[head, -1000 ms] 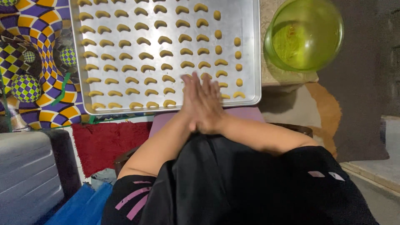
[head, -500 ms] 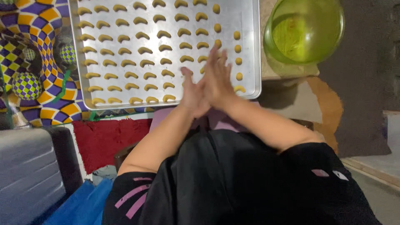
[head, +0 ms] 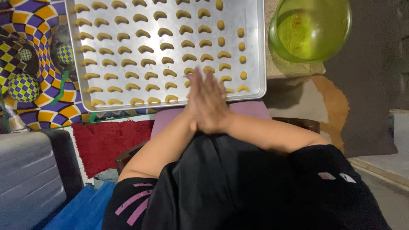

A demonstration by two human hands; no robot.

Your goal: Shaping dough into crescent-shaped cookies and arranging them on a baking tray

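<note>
left hand (head: 197, 102) and right hand (head: 213, 104) pressed palm to palm, fingers straight, over the baking tray (head: 255, 51).

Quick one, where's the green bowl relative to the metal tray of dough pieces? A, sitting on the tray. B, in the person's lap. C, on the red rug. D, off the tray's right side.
D: the translucent green bowl sits beyond the right rim of the metal tray, clear of the dough pieces.
</note>
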